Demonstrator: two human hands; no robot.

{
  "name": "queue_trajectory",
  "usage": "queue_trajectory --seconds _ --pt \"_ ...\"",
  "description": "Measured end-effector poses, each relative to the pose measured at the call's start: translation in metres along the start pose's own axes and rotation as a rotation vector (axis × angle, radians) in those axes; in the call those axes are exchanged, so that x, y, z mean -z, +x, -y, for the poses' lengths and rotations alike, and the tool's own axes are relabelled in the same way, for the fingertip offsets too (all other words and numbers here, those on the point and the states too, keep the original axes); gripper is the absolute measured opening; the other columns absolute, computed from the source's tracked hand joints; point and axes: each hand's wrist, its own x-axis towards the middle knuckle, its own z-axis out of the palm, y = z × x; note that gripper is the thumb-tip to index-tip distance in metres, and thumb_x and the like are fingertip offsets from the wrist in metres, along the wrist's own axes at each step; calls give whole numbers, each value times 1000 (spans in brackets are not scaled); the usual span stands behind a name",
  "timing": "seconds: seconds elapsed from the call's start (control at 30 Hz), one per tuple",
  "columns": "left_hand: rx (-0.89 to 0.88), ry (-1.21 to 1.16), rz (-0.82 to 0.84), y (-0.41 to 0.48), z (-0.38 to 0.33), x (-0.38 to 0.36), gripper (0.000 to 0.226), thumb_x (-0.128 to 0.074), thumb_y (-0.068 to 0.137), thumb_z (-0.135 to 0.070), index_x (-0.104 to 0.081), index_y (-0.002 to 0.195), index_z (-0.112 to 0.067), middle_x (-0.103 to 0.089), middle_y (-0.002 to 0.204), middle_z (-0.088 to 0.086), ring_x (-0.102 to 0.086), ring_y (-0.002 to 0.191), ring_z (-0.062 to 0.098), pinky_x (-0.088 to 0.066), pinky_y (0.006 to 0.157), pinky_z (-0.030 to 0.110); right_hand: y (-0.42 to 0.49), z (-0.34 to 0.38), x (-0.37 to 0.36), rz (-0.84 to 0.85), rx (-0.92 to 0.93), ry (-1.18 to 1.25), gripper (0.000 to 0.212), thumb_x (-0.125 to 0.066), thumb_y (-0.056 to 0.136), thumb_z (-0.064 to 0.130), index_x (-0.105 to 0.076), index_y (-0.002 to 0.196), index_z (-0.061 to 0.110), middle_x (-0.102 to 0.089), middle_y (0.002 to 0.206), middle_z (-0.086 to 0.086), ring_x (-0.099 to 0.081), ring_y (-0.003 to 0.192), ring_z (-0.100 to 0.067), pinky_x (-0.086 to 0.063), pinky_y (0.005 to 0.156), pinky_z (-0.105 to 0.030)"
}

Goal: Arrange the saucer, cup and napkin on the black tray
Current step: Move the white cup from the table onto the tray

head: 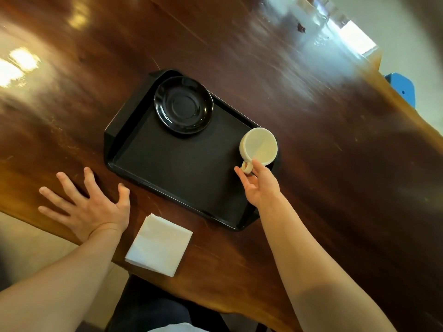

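Head view: my right hand [255, 182] pinches the cup [259, 146] handle over the tray [182, 173]; my left hand [88, 207] lies spread, empty, on the worktop [311, 140].

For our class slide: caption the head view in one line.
Right hand holds cream cup by its handle over black tray; saucer placed, napkin waiting.

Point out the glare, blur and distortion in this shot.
Head view: bright glare patches on the wooden table, strongest far left and far right; the frame's corners are smeared; wide-angle distortion stretches both forearms; black tray, saucer and cup are fairly sharp.
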Motion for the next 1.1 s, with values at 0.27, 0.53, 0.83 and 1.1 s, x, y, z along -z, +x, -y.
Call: queue_trajectory --seconds 0.27,0.53,0.83,1.1 --pt "-4 -2 -11 -1 2 -1 85 -38 88 -71 -29 159 -25 -13 172 17 -5 157 51 -1 121 70 -4 -3 8 54 26 -139 48 -73 90 21 -56 131 5 -63 123 -21 -72 96 -36 -65 68 -39" --pt "7 15 6 -1 -1 2 86 -39 88 -71 -29 160 -25 -13 172 16 -5 157 51 0 122 68 -8 -14 20 42 75 -226 58 -73 90 24 -47 139 10 -67 107 -15 -74 91 -32 -63 67 -36" --pt "29 48 36 -1 -5 10 85 -38 90 -72 -29 161 -26 -13 173 16 -4 158 49 0 123 67 -35 -55 34 46 284 -644 10 -65 96 25 -68 98 16 -72 91 -9 -72 73 -16 -59 62 -26" --pt "35 78 50 -1 -5 9 85 -38 90 -73 -29 162 -27 -12 173 15 -4 158 48 2 123 66 -56 -121 31 361 411 -1259 13 -67 94 29 -69 106 23 -70 92 6 -69 81 -10 -56 64 -15"
